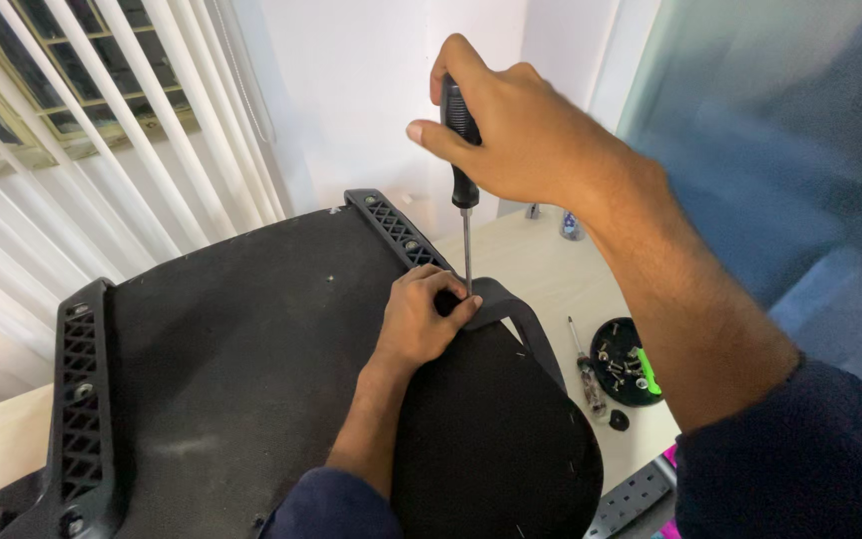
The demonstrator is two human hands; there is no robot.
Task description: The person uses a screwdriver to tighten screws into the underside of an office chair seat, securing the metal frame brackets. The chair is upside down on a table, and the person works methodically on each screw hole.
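My right hand [511, 130] grips the black handle of a screwdriver [465, 210] held upright, its thin shaft pointing straight down. The tip meets a black strap-like bracket [516, 304] on the underside of an upturned black office chair seat [241, 369]. My left hand [421, 319] rests on the seat with its fingers pinched around the shaft's tip, steadying it at the bracket. A rounded black cushion part [501, 439] lies beneath the bracket, in front of my left forearm.
Black lattice armrest brackets run along the seat's left [82, 399] and far edge [401, 232]. On the pale table lie a second screwdriver [587, 371], a round black dish [619, 344] of screws, a small black cap [619, 420] and a small bottle [572, 226]. White vertical blinds [102, 130] hang at left.
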